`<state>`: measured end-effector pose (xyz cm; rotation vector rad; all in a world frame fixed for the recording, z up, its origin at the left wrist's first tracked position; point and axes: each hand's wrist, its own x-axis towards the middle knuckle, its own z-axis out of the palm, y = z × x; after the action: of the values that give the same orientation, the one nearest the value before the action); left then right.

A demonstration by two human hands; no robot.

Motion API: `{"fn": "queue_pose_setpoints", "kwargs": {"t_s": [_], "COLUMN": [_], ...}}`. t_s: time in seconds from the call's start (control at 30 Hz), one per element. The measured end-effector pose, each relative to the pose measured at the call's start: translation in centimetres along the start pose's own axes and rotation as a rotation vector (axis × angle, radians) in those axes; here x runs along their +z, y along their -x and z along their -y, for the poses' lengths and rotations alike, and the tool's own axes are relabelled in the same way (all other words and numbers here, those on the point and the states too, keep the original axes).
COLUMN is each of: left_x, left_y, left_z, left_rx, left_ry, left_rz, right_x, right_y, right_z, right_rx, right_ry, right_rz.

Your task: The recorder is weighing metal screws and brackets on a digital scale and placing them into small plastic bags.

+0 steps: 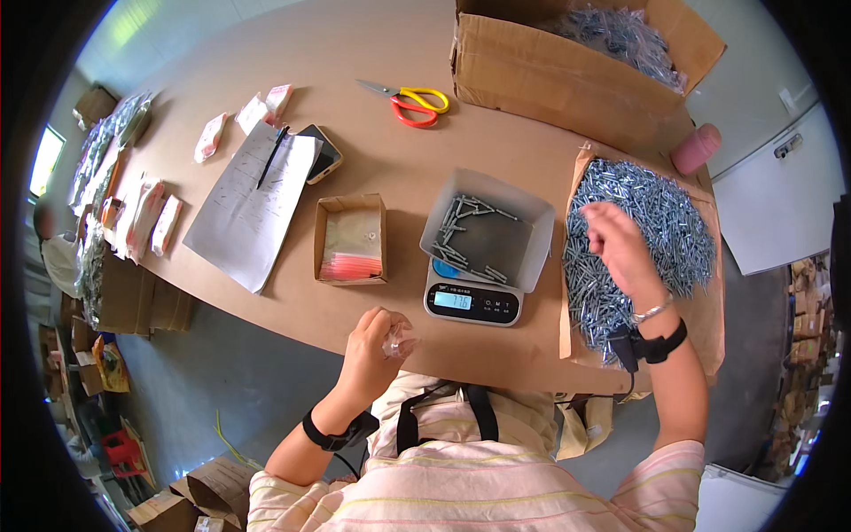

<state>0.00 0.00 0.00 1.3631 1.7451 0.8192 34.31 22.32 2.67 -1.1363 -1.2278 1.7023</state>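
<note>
Noted a brown worktop (381, 164) carrying a digital scale (475, 307), used as reference. Observed beyond the scale, to the right, a large cardboard carton (550, 97). Found right of the scale, spread over brown paper sheeting (705, 316), a heap of grey metal fasteners (675, 232). Found well left of the scale, a white paper sheet (246, 211). Observed on top of the scale, a grey plastic tray (536, 248) holding a few loose fasteners (454, 256). Found just left of the scale, a small open cardboard box (350, 203) containing pink plastic pieces (352, 266). Found well beyond the scale, scissors (396, 93) with yellow and red handle loops. Noted hands well apart. Observed right of the scale, over the heap, right hand (620, 250) with fingers curled; cannot tell contact or grip. Observed near the scale's front left, left hand (370, 344) closed on small clear plastic (398, 344).
</note>
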Motion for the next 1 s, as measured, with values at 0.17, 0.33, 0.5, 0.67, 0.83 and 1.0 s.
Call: {"fn": "queue_pose_setpoints", "kwargs": {"t_s": [0.17,0.33,0.5,0.67,0.83,1.0], "left_x": [0.3,-0.4,-0.1,0.3,0.7,0.8], "left_y": [-0.7,-0.3,0.1,-0.7,-0.9,-1.4], "left_z": [0.2,-0.1,0.0,0.5,0.2,-0.5], "left_rx": [0.221,0.264,0.258,0.359,0.226,0.148], "left_ry": [-0.283,-0.319,-0.389,-0.344,-0.144,-0.101], "left_rz": [-0.187,-0.229,-0.231,-0.197,-0.157,-0.176], "right_x": [2.2,1.6,1.9,4.0,4.0,2.2], "right_y": [-1.1,-2.2,-2.2,-1.1,0.2,2.6], "right_z": [-4.6,-6.5,-4.2,2.2,5.8,5.1], "right_rx": [-0.491,-0.408,-0.259,-0.441,-0.707,-0.779], "right_ry": [1.446,1.625,1.437,1.157,1.348,1.839], "right_rz": [-0.11,-0.125,0.05,-0.179,-0.245,-0.482]}}
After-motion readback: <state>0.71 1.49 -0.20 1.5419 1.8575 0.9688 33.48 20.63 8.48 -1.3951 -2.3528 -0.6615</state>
